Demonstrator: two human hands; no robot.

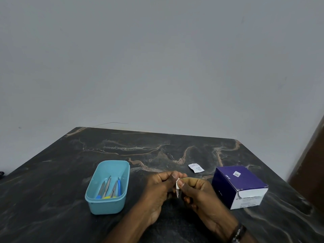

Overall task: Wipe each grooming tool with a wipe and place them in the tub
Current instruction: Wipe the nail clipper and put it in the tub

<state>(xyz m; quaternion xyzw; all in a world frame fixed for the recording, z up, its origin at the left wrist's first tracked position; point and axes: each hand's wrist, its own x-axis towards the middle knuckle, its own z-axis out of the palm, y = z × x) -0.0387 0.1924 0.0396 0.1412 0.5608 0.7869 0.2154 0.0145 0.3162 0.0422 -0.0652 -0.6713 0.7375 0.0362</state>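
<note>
Item: small metal grooming tool [177, 193], probably light, stiff, slippery. Location: being held upright between both hands above the marble table [52, 190], right of the blue tub [91, 200]. Left hand [158, 188] is curling round it; right hand [198, 193] is pinching a white wipe [177, 183] onto its top. Grip midshaft.

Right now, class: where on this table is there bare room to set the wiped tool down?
Bare marble lies left of the blue tub, behind it toward the wall, and between tub and left hand. It is crowded between the right hand, torn wrapper and purple box.
</note>
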